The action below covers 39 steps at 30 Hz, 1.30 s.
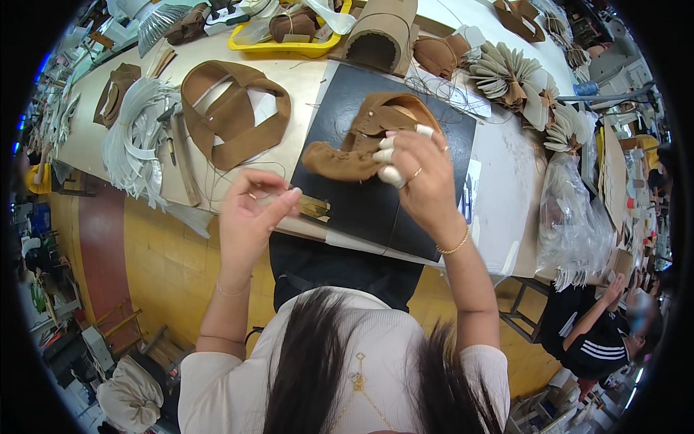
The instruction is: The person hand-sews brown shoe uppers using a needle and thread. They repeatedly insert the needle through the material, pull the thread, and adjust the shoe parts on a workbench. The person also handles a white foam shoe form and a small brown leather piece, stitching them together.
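My right hand (423,173), with white wraps on several fingertips, grips the edge of a curved brown leather piece (340,163). The piece has gathered edges and small pale dots, and lies on a black mat (347,94). To its left, near the table's front edge, my left hand (253,210) has thumb and fingers pinched together. Whatever lies between them is too small to make out. Just beyond those fingertips a yellowish, brass-coloured strip (314,207) rests at the mat's edge.
Farther left lie a brown leather band (253,141), a hammer (171,112) and a bundle of white strips (134,148). A yellow basket (289,49) and a brown half-tube (379,36) stand behind. Fanned pale pieces (506,72) and a plastic bag (571,210) sit right, near another person (593,333).
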Each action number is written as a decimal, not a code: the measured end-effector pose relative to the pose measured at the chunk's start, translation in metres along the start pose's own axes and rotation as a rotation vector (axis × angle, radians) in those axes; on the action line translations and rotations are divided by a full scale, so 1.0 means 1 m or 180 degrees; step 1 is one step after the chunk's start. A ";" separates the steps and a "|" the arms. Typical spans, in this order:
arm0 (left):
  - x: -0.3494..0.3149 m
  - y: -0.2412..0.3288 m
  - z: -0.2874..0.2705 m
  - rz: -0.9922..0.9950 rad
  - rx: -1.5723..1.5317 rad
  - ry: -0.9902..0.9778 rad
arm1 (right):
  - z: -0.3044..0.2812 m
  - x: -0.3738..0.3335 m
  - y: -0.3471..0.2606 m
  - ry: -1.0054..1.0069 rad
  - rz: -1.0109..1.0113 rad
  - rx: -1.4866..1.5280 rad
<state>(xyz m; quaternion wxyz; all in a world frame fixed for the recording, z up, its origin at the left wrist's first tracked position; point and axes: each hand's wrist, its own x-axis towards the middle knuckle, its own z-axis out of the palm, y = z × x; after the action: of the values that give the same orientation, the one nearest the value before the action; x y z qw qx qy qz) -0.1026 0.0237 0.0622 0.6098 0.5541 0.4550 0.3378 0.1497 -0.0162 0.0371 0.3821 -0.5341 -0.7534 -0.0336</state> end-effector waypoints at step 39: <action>0.041 -0.010 0.075 -0.0106 -0.1745 -0.0160 | 0.004 0.002 -0.027 0.0603 0.0851 0.0925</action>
<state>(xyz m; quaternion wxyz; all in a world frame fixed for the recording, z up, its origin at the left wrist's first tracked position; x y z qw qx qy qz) -0.0190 0.0319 0.0426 0.7536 0.3690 0.3404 0.4243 0.1249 -0.0248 0.0452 0.5252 -0.5631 -0.6335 0.0763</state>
